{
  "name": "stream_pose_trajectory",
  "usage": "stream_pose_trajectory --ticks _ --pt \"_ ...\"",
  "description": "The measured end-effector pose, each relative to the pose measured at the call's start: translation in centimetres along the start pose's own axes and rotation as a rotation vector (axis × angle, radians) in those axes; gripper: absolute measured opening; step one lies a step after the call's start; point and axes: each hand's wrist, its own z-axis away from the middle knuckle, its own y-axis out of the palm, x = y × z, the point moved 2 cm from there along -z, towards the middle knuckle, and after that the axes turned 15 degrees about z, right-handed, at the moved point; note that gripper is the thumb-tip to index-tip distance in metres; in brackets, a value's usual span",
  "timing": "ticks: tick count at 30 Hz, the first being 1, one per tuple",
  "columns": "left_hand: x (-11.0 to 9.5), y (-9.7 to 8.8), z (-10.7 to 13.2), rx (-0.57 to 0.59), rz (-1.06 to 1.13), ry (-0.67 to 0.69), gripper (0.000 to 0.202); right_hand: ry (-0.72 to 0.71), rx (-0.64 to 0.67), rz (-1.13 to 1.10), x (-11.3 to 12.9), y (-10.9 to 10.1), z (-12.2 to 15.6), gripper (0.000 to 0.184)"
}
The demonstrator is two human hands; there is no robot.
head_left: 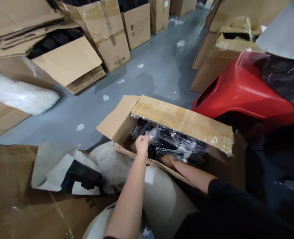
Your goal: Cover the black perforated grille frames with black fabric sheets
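Before me lies an open cardboard box (208,132) with its flaps folded out. Inside it are black items wrapped in clear plastic (171,141). My left hand (142,144) is closed at the box's left part, gripping a crumpled piece of clear plastic film (153,134). My right hand (168,161) reaches down inside the near wall and rests against the wrapped black items. Its fingers are mostly hidden by the items and the shadow, so what they grip does not show.
A red plastic seat or shell (243,79) stands at the right. Cardboard boxes with black contents (104,36) line the far left. Large white rounded shapes (166,189) lie below my arms. Plastic wrap (112,162) and a torn printed sheet (52,169) are at lower left; scraps dot the grey floor.
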Motion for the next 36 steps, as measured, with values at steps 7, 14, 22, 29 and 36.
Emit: stream_pose_trajectory --ticks 7,14,22,29,36 --pt "-5.4 -3.0 -1.5 -0.074 -0.475 0.259 0.016 0.154 -0.329 0.095 -4.3 1.3 2.6 0.028" --pt "-2.4 -0.3 0.8 0.309 -1.076 0.170 0.048 0.329 -0.165 0.021 -9.7 3.9 3.0 0.014" --pt "1.7 1.1 1.3 0.693 -1.279 -0.013 0.030 0.295 -0.053 -0.204 -10.3 6.0 3.6 0.033" --pt "2.1 0.7 0.3 0.629 -1.204 -0.003 0.030 0.187 -0.240 -0.409 -9.7 3.9 4.0 0.024" --pt "1.5 0.4 -0.5 0.474 -0.863 0.075 0.023 0.208 -0.410 -1.174 -9.4 1.0 5.1 0.028"
